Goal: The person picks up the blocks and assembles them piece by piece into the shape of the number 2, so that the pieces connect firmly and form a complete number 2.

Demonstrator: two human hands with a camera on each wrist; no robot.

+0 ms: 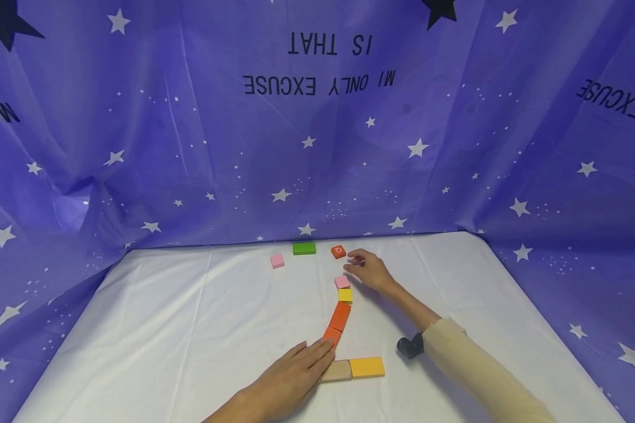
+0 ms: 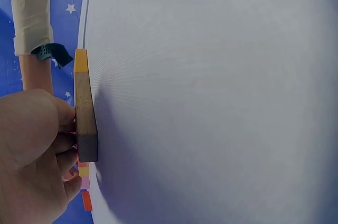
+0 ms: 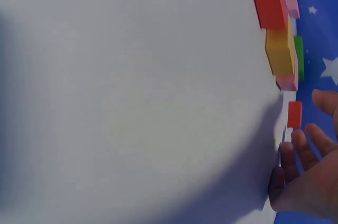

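My left hand (image 1: 292,379) lies with extended fingers over the left end of the wooden block (image 1: 337,371), its fingertips on the lower orange-red block (image 1: 331,335). A yellow-orange block (image 1: 367,367) meets the wooden one end to end. From the left fingertips, a curved row runs away through another orange-red block (image 1: 341,316), a yellow block (image 1: 345,295) and a pink block (image 1: 342,282). My right hand (image 1: 370,270) holds nothing, thumb and fingers apart, beside a small orange-red block (image 1: 338,251) with a white ring mark. In the right wrist view, that red block (image 3: 294,114) sits beyond the fingertips.
A green block (image 1: 304,249) and a second pink block (image 1: 277,261) lie at the back of the white-covered table (image 1: 217,329). Purple star-patterned cloth (image 1: 307,176) hangs around the table. A black strap piece (image 1: 410,346) sticks out by the right sleeve.
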